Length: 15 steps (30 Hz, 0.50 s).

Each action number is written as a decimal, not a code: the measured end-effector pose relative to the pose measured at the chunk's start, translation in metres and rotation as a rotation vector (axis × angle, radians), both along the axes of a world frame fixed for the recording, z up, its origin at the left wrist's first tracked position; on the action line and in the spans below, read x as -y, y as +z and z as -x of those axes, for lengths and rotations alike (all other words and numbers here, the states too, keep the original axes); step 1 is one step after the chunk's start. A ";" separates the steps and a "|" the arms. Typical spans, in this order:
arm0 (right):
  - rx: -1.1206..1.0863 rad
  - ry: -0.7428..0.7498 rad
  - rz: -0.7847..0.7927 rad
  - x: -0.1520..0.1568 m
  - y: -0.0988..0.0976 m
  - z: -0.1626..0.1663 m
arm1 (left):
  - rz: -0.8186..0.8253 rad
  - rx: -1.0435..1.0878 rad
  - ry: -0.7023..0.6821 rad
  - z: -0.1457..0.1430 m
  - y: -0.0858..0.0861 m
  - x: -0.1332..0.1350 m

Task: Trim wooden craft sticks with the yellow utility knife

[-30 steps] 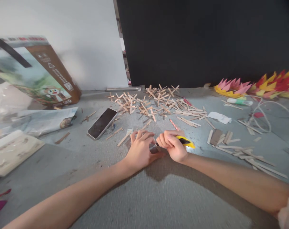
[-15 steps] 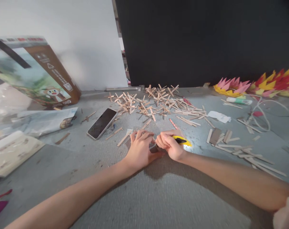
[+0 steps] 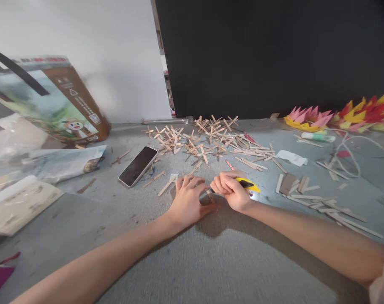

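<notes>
My right hand (image 3: 231,190) is closed around a yellow utility knife (image 3: 250,184), whose yellow body sticks out on the right side of the fist. The tip of the knife points left, toward my other hand. My left hand (image 3: 189,196) rests low on the table, fingers bent and thumb stretched to the right. Between its thumb and fingers is a thin piece that looks like a wooden craft stick (image 3: 208,196), mostly hidden. Just left of the fingertips, a loose craft stick (image 3: 166,186) lies on the table.
Behind my hands is a pile of glued stick crosses (image 3: 179,137). A phone (image 3: 137,166) lies to the left, near a paper bag (image 3: 74,101) and plastic packets. Loose sticks (image 3: 334,207), a glue stick (image 3: 318,137), a white cable and paper crowns (image 3: 307,120) are at right.
My right hand with the utility knife has shifted slightly to the right, widening the gap between the hands. The left hand keeps its pose. The whole view has moved a little.
</notes>
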State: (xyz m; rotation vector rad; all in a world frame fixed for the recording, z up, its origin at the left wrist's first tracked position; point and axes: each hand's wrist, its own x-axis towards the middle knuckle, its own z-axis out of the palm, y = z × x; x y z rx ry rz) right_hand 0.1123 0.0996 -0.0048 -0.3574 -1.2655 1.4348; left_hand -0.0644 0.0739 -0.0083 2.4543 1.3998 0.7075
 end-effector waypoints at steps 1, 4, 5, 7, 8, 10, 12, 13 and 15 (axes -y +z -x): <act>-0.001 -0.003 0.003 -0.001 0.000 0.000 | 0.004 -0.004 0.001 0.000 0.001 0.001; -0.008 -0.006 0.011 -0.004 -0.001 -0.001 | 0.030 0.035 0.044 0.000 0.005 0.000; -0.012 -0.006 0.014 -0.005 -0.001 -0.001 | 0.038 0.059 0.065 0.001 0.006 -0.001; -0.021 -0.005 0.020 -0.007 0.000 -0.001 | 0.046 0.085 0.078 0.005 0.006 -0.005; -0.028 -0.005 0.023 -0.008 0.000 -0.001 | 0.043 0.082 0.075 0.008 0.005 -0.008; -0.042 -0.007 0.028 -0.010 0.001 -0.001 | 0.037 0.052 0.051 0.012 0.003 -0.013; -0.057 -0.005 0.034 -0.012 0.002 -0.001 | 0.021 0.030 0.042 0.016 0.002 -0.017; -0.064 -0.004 0.038 -0.012 0.002 -0.001 | 0.012 0.026 0.044 0.017 0.002 -0.018; -0.078 -0.001 0.045 -0.014 0.003 -0.001 | 0.011 0.032 0.050 0.016 0.004 -0.018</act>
